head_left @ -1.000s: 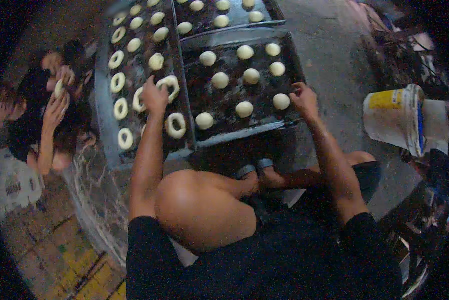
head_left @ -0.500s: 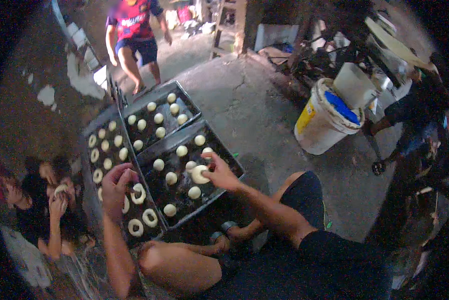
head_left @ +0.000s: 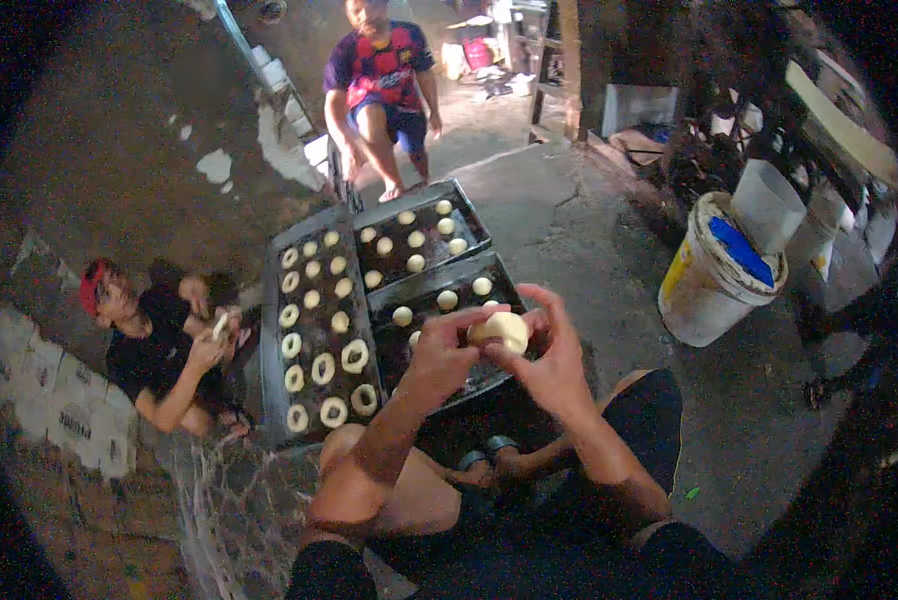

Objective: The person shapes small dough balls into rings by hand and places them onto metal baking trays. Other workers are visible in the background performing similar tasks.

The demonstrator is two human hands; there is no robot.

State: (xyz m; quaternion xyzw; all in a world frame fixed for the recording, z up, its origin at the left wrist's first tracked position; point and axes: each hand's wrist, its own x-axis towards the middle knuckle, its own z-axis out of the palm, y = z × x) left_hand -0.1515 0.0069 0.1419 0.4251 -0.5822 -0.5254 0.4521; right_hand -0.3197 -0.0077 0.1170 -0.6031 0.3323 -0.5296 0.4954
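A pale piece of dough [head_left: 506, 332] is held between my two hands, raised above the near right tray. My left hand [head_left: 447, 352] closes on its left side, while the fingers and thumb of my right hand [head_left: 556, 360] grip the right. Beneath them lies the near right dark baking tray [head_left: 497, 268], bearing several round dough balls [head_left: 448, 299] and partly hidden by my hands. To the left, a long dark tray [head_left: 271, 380] carries dough rings [head_left: 355, 356] at its near end and left side, with dough balls [head_left: 313, 299] farther back.
Another tray [head_left: 479, 215] of dough balls sits behind. At the left, a crouching co-worker [head_left: 159, 345] holds a piece of dough. A person in a red and blue shirt [head_left: 382, 70] stands beyond the trays. A white bucket [head_left: 699, 290] with something blue on top stands at the right.
My right hand has lifted the dough from over the near right tray toward me. My left hand has come across from the long tray to meet it. The view has shifted left.
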